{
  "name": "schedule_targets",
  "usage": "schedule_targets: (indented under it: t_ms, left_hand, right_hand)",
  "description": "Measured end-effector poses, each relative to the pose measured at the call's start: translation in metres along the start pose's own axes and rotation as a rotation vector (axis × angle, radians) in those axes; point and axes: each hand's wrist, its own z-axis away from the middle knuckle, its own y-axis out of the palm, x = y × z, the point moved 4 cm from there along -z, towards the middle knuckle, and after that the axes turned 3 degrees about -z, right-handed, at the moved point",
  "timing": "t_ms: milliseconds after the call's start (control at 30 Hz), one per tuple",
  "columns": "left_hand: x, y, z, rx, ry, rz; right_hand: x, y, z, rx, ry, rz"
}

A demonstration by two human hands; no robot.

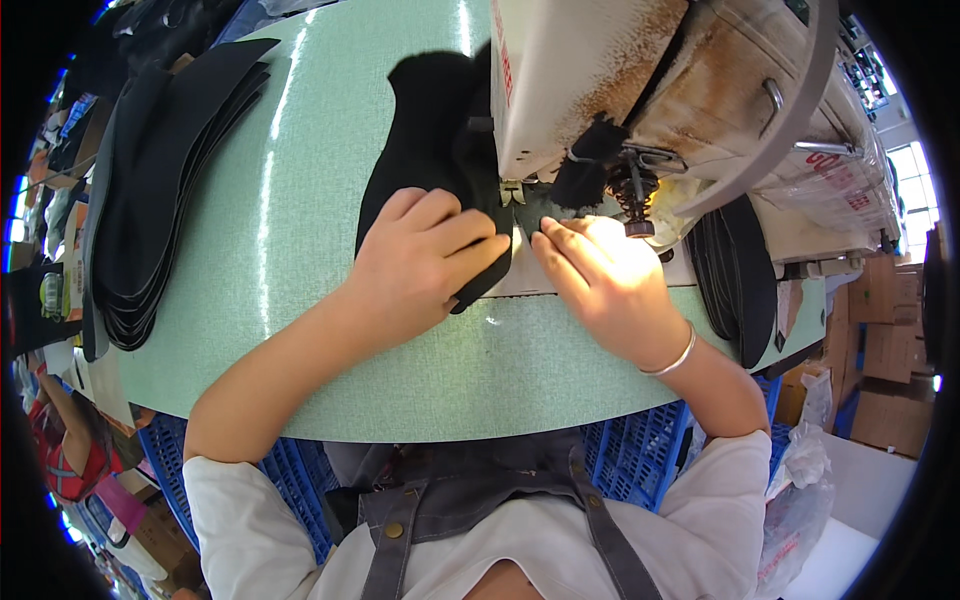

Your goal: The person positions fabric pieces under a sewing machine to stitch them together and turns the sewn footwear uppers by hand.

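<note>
While the black fabric piece (425, 130) lies flat on the pale green bench (300, 250), running under the head of the sewing machine (640, 90), I see both hands pinning its near edge close to the needle. My left hand (425, 265) lies knuckles up on the cloth with the fingers curled together over a dark folded edge, clamped on it; my right hand (600, 275) presses flat just beside it, fingers together and extended toward the presser foot, resting on the piece rather than gripping. I judge the material light and limp, a thin felt or foam-backed sheet that bends easily and would slide on the smooth bench, so hold belongs at the edge nearest the needle, with flat fingertip pressure. A stack of similar black pieces (165, 190) sits well apart at the left, another stack (745, 280) at the right beside the machine.
</note>
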Motion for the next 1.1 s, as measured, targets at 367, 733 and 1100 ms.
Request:
schedule_targets:
  t_ms: [367, 733, 1100]
  left_hand:
    - [0.0, 0.005, -0.002, 0.021, -0.002, 0.071]
    - [-0.002, 0.006, 0.0, -0.017, -0.111, 0.051]
    - [-0.005, 0.003, -0.001, -0.012, -0.126, 0.065]
  right_hand:
    - [-0.001, 0.005, -0.004, 0.062, 0.042, 0.044]
    - [0.005, 0.007, -0.004, 0.086, 0.046, 0.004]
    - [0.014, 0.004, -0.005, 0.082, 0.094, -0.072]
